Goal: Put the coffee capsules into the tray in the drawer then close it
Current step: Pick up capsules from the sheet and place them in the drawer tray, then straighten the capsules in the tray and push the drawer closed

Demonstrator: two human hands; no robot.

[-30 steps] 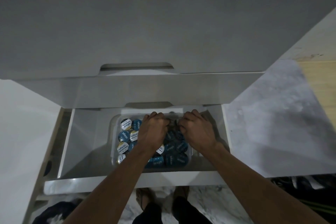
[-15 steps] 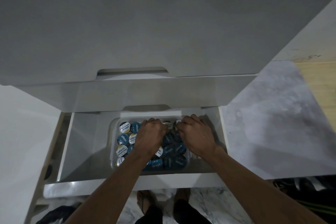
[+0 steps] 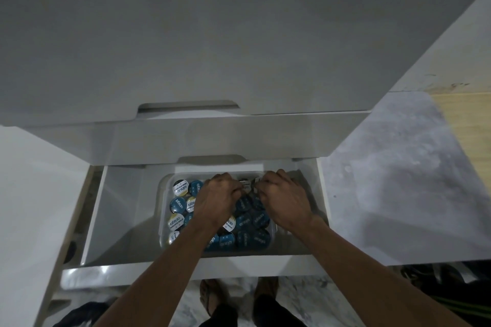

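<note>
Head view: a white drawer stands pulled out in the lower middle of the frame, below two closed white drawer fronts. In it, right of centre, sits a clear plastic tray packed with coffee capsules, foil lids up. Most lids are blue, a few white with a yellow edge; the blue ones carry a white word that reads roughly "idesso", and on a white lid near the tray's lower middle the words "ROBUSTA GOLD" can be partly made out. Smaller print is too blurred to read.

Both forearms reach in from the bottom edge. The left hand and the right hand lie over the far part of the tray, knuckles up, fingers curled downward among the capsules at its upper edge. Between them a couple of pale capsules show. The fingertips are hidden, so I cannot tell whether either hand grasps a capsule or is merely clenched.

At the bottom of the frame, two feet in sandals stand on a marble floor. A grey slab surface fills the right side.
</note>
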